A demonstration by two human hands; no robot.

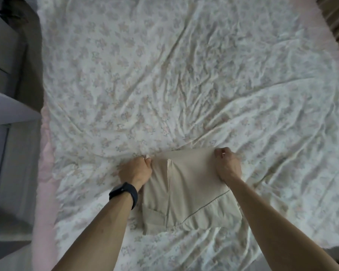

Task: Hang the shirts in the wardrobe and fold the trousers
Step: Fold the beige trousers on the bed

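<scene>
The trousers (186, 194) lay on the bed (164, 85) near its front edge, already folded into a short stack. The left hand (136, 171) and right hand (226, 165) each pinched a far corner, fingers curled round the cloth. The step looked like the last fold. Next, the held edge probably needed drawing toward the person and laying flat, corners matched.
</scene>
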